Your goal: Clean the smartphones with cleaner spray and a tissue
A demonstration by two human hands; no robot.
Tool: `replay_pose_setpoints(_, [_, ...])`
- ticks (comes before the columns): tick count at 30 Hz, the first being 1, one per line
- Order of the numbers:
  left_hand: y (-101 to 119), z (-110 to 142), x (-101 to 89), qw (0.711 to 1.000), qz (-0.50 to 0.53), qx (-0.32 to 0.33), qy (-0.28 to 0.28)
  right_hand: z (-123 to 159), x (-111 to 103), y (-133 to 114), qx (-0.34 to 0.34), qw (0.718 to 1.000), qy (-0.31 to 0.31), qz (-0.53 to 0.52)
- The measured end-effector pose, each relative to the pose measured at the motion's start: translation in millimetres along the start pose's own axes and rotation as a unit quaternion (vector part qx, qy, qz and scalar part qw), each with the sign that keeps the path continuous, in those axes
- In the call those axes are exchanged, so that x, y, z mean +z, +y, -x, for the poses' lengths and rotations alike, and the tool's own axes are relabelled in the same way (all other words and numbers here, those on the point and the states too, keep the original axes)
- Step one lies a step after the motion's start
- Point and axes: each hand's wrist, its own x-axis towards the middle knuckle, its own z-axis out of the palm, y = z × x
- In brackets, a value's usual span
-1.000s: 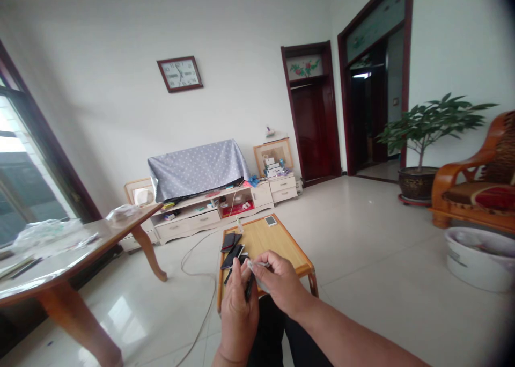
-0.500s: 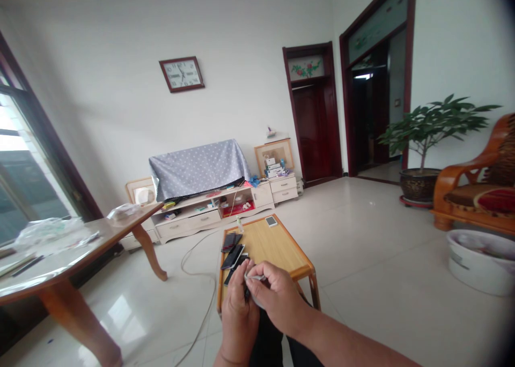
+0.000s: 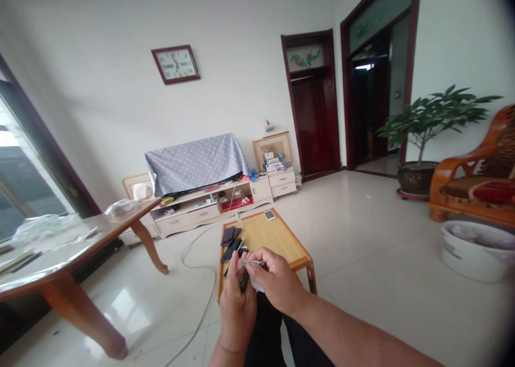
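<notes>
Pale cloth (image 3: 256,285): right hand (image 3: 279,278) pinches it, left hand (image 3: 236,302) grasps a dark object (image 3: 243,282) (right table edge (image 3: 296,237) open).

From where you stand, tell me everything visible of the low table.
The low table stands upright on the pale floor. Its flat yellowish top looks like wood, with an orange-brown rim and legs. A white phone lies near the far edge; dark phone-like items lie along the left side. The left hand and right hand hide part of the near end.
</notes>
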Motion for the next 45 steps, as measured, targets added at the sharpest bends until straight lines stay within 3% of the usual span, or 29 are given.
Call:
replay_pose_setpoints(6, [22.5,-8.7,-4.3,0.993,0.087,-0.056,0.056,-12.4,-7.7,20.2,0.094,0.991,0.091,-0.041])
replay_pose_setpoints(11, [34.2,-18.5,-11.6,0.968,0.181,-0.15,0.089,-10.0,-11.0,19.0,0.051,0.998,-0.031,-0.025])
replay_pose_setpoints(14, [35.3,-21.4,-14.4,0.954,0.213,-0.183,0.099,-9.8,-11.3,17.1,0.074,0.993,-0.09,-0.032])
replay_pose_setpoints(17, [34.1,-21.7,-16.3,0.954,0.222,-0.178,0.09,-11.4,-10.4,17.4,0.121,0.985,-0.106,-0.056])
replay_pose_setpoints(21, [31.2,-23.9,-21.1,0.968,0.195,-0.147,0.062,-15.8,-12.2,13.3,0.134,0.984,-0.103,-0.051])
replay_pose_setpoints(24, [27.9,-29.6,-27.3,0.971,0.186,-0.146,0.024,-21.8,-20.0,4.6,0.095,0.99,-0.1,-0.015])
replay_pose_setpoints(27, [25.0,-37.4,-33.5,0.976,0.166,-0.138,-0.02,-27.9,-31.3,-7.2,-0.001,0.991,-0.082,0.106])
replay_pose_setpoints(31, [26.5,-45.5,-37.9,0.979,0.134,-0.113,-0.106,-31.1,-40.9,-21.9,-0.129,0.944,-0.064,0.297])
replay_pose_setpoints(34, [29.0,-47.8,-37.1,0.978,0.108,-0.092,-0.15,-30.9,-40.7,-29.0,-0.162,0.929,-0.08,0.324])
replay_pose_setpoints(37, [26.4,-48.0,-32.2,0.989,0.076,-0.058,-0.109,-31.3,-38.1,-33.3,-0.189,0.941,-0.054,0.276])
replay_pose_setpoints(42, [17.2,-46.2,-22.0,0.997,-0.062,0.03,0.022,-34.7,-35.8,-27.3,-0.176,0.954,0.093,0.224])
replay_pose_setpoints(45, [17.6,-41.9,-18.5,0.987,-0.13,0.081,0.052,-28.6,-27.8,-18.6,-0.161,0.959,0.104,0.207])
